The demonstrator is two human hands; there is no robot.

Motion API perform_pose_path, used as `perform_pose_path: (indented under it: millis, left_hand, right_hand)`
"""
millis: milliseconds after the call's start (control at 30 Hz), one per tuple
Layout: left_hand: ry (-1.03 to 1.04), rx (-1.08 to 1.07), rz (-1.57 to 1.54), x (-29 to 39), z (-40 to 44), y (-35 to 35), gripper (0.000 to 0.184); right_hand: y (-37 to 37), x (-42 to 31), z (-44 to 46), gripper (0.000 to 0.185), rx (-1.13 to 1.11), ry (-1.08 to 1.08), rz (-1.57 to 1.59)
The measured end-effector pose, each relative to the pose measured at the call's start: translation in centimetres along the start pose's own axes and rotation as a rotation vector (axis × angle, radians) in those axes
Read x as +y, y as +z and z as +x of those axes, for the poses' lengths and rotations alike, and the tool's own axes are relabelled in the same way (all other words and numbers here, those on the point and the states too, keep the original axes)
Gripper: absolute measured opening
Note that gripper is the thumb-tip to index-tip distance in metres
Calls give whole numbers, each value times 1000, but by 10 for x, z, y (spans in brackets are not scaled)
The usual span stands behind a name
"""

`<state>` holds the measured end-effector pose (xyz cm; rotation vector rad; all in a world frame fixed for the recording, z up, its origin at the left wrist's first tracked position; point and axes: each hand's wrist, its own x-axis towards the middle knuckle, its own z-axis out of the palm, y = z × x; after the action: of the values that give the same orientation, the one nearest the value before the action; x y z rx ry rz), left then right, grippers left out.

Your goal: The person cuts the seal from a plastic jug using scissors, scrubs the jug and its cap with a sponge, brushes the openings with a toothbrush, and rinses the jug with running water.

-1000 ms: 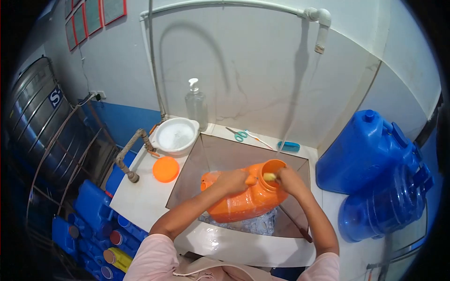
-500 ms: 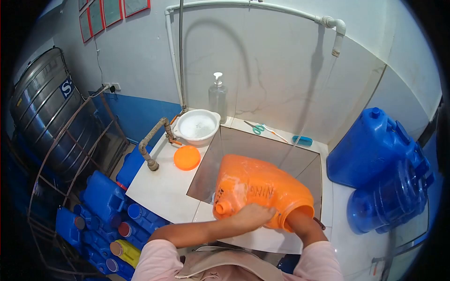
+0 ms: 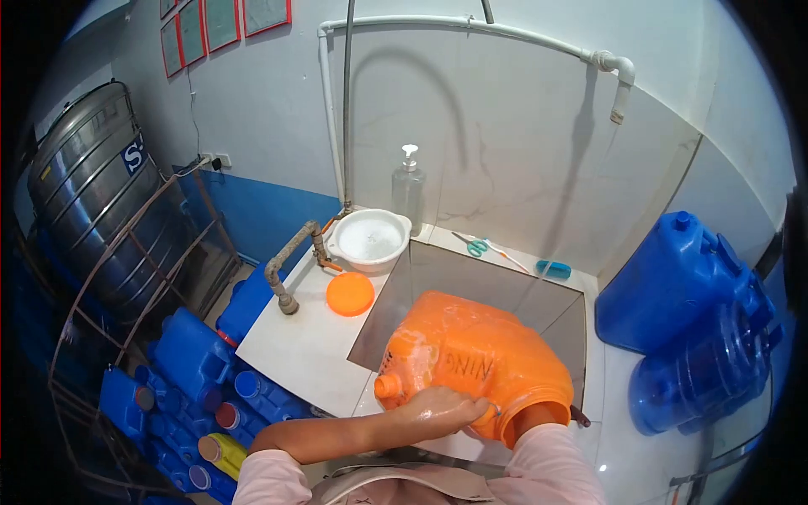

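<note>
While the left hand (image 3: 443, 413) clamps its fingers (image 3: 476, 410) on the rounded plastic jug (image 3: 481, 337), the right hand's are hidden inside.

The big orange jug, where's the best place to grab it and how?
Probably the near side of the orange jug, just left of its wide mouth, coming from the person's side. It lies tipped with that side toward them, and the left hand grips there. The mouth seems a poorer hold, because the right arm reaches into it.

Left hand (image 3: 446, 411) grips an orange jug (image 3: 480, 337), right forearm (image 3: 539, 416) inside its wide mouth (image 3: 508, 429), white basin (image 3: 370, 267) on the surface (image 3: 286, 349).
</note>
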<state>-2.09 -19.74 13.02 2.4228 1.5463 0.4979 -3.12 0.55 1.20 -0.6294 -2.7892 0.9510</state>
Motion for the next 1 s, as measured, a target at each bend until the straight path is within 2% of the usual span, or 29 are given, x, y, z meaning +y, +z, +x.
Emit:
perform_pose_path:
  millis: [100, 200, 267, 367, 467, 600, 700, 733, 767, 833, 867, 933, 1000]
  left_hand:
    - [-31, -74, -15, 4, 6, 7, 16]
    - [-92, -1, 30, 5, 18, 9, 13]
    - [-219, 3, 88, -2, 34, 24, 12]
    - [-207, 67, 123, -34, 51, 57, 12]
    - [-195, 127, 183, -54, 64, 74, 11]
    - [-202, 52, 254, -67, 80, 94, 8]
    - [-189, 42, 246, -68, 79, 94, 14]
    - [-187, 47, 237, -68, 76, 93, 13]
    - [-185, 54, 230, -66, 74, 92, 12]
    - [-181, 39, 236, -63, 70, 93, 12]
    - [-185, 38, 248, -62, 70, 91, 11]
    - [-157, 88, 260, -58, 64, 92, 12]
    - [-139, 145, 264, -53, 56, 92, 12]
  right_hand:
    - [-12, 34, -51, 29, -108, 82, -120]
    - [-27, 68, -92, 30, -268, 171, -355]
    - [-35, 88, -109, 30, -366, 199, -547]
    - [-38, 113, -129, 31, -475, 193, -836]
    - [-33, 134, -146, 31, -518, 138, -1104]
    - [-15, 140, -171, 32, -520, 117, -1258]
    - [-37, 93, -169, 30, -683, 382, -874]
    - [-42, 82, -170, 28, -799, 567, -551]
    - [-40, 85, -174, 28, -796, 575, -546]
    - [-26, 96, -182, 22, -257, 884, 805]
    - [-17, 102, -179, 22, -98, 829, 1171]
    - [-6, 107, -162, 21, 26, 689, 1333]
    - [9, 109, -128, 21, 107, 545, 1231]
